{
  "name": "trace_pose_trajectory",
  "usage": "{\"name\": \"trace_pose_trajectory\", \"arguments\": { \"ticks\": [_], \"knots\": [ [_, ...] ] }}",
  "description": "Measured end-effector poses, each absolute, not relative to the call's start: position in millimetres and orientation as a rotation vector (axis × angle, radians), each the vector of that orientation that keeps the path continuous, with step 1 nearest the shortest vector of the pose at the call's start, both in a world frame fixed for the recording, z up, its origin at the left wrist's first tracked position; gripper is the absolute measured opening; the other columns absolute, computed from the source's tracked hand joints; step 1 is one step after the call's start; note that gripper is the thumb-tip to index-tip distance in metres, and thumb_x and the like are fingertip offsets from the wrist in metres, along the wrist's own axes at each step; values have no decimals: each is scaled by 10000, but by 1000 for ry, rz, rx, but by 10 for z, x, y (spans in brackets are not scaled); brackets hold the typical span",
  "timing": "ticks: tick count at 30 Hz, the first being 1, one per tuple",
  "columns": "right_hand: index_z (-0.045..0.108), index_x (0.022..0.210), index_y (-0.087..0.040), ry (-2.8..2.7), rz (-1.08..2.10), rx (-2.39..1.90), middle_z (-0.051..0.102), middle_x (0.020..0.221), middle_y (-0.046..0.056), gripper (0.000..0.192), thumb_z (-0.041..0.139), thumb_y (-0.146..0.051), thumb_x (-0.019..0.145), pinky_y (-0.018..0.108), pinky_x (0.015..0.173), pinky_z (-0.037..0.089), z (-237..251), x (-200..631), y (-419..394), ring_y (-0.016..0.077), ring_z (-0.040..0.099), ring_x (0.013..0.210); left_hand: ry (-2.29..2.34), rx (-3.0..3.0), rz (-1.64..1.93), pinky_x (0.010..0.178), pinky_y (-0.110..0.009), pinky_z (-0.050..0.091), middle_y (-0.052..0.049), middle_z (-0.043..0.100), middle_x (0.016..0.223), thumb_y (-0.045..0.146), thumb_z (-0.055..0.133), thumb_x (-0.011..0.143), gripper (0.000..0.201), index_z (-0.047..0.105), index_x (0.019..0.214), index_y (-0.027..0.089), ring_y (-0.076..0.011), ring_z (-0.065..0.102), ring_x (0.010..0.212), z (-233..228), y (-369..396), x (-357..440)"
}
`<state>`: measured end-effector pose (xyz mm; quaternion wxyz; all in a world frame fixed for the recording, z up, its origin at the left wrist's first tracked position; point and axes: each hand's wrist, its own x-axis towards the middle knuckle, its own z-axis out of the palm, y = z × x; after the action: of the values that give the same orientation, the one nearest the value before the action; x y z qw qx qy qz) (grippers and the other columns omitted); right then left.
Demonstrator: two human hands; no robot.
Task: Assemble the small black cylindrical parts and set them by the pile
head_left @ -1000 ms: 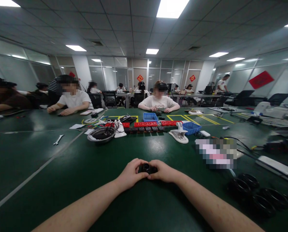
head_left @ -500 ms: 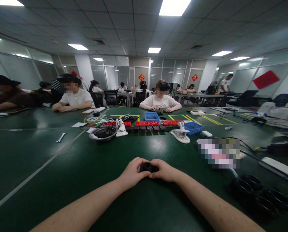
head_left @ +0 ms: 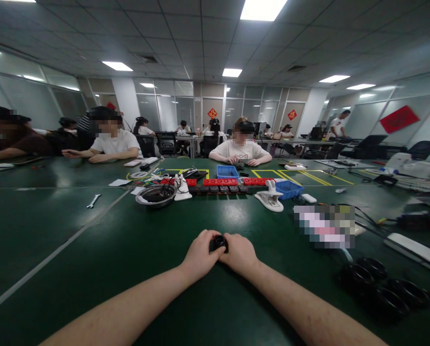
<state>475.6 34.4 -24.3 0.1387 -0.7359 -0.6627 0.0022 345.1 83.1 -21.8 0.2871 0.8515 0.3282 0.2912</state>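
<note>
Holding a small black round part (head_left: 218, 242) between them, the left hand (head_left: 199, 255) and the right hand (head_left: 239, 253) are meeting in the middle of the green counter (head_left: 92, 250), low in the view and just above its surface. Each grip is closing on the part: the left fingers (head_left: 208, 239) are curling round its left side and the right fingers (head_left: 232, 239) are pressing in from the other side, so only its dark top is showing. Whether the part is resting on the counter or being lifted clear of it is not something the view is showing.

Farther up the counter, a shallow metal bowl (head_left: 155, 195) with dark wires in it is sitting near a white clamp-like stand (head_left: 270, 198), and a row of red blocks (head_left: 220, 182) is lying between them, with a blue bin (head_left: 227, 171) behind it and a second blue bin (head_left: 288, 189) beside the stand. A wrench (head_left: 93, 201) is lying well apart to the left. Black rings (head_left: 380, 288) are lying in a cluster to the right of the right forearm. Across the counter, a person in a white shirt (head_left: 240, 152) is sitting with both hands on the surface, and another person in white (head_left: 110, 142) is sitting farther left.
</note>
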Motion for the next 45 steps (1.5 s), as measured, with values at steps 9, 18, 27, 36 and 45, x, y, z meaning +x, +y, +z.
{"name": "trace_pose_trajectory", "arguments": {
  "ticks": [9,18,27,36,45],
  "knots": [
    [550,840,-166,-2052,370,-1618,531,788,20,251,604,-321,650,238,624,358,-203,4961,333,148,484,726,685,2360,738,770,-297,383,-25,523,892,243,555,707,246,542,951,216,-186,473,866,-120,875,3356],
    [571,802,-145,-1971,729,-1484,519,732,-10,202,638,-188,617,220,603,363,-209,5063,409,121,478,665,662,2327,631,723,-271,402,-16,507,896,258,571,690,363,515,1048,240,-160,489,817,-121,930,3345],
    [566,724,-140,-2000,673,-1534,488,705,-13,182,655,-241,602,212,571,354,-228,5060,411,116,461,645,763,2306,607,642,-250,384,1,515,809,313,582,679,259,577,924,230,-148,486,731,-74,880,3363],
    [575,769,-144,-2079,678,-1422,528,748,0,161,609,-263,667,222,610,364,-201,5087,405,125,482,683,710,2306,580,567,-219,348,15,470,759,373,622,640,360,566,967,231,-125,444,650,-70,937,3362],
    [590,778,-143,-2064,704,-1453,527,753,4,170,605,-275,672,223,607,363,-204,5072,413,129,483,685,728,2298,616,544,-208,324,22,461,724,389,640,608,332,590,883,210,-118,423,628,-99,936,3380]
  ]
}}
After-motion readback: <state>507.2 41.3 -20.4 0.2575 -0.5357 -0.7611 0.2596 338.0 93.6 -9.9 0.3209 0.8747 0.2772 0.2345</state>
